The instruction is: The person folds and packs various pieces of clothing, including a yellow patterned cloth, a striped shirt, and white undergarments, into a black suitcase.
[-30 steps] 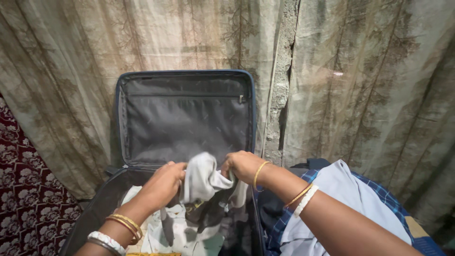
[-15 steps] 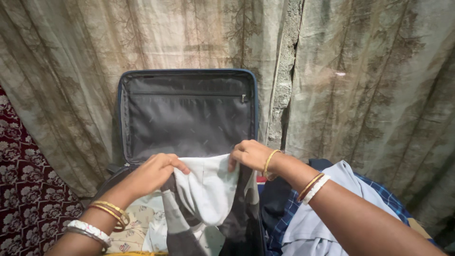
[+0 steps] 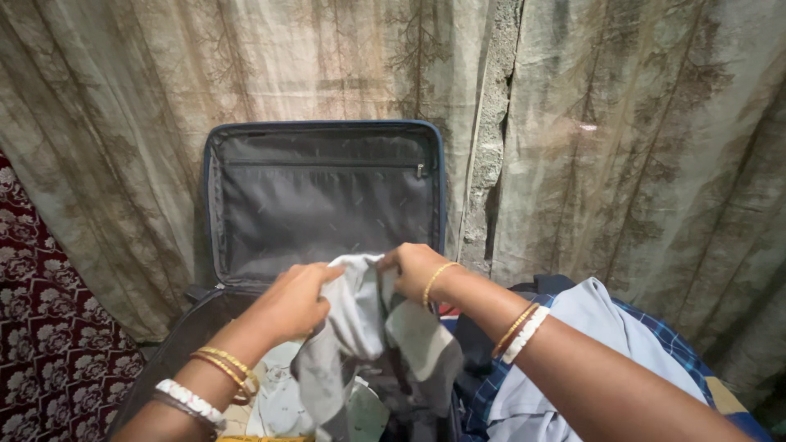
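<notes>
A blue suitcase point(image 3: 214, 205) stands open against a curtain, its grey-lined lid upright. Over its open lower half I hold a grey and white garment point(image 3: 360, 327) by its top edge. My left hand point(image 3: 295, 303) grips the cloth's left side and my right hand point(image 3: 416, 268) pinches its right side, the two hands close together. The garment hangs down bunched into the case. Both wrists wear gold and white bangles. Pale printed clothes point(image 3: 274, 393) lie in the case under the garment.
A beige tree-patterned curtain point(image 3: 639, 147) covers the wall behind, with a bare rough strip of wall point(image 3: 491, 123) between its panels. A light blue cloth on blue checked fabric point(image 3: 589, 327) lies to the right. A dark red patterned cloth point(image 3: 37, 327) is at the left.
The garment went from bunched to spread between my hands, and is now gathered again as my hands came back together above the case.
</notes>
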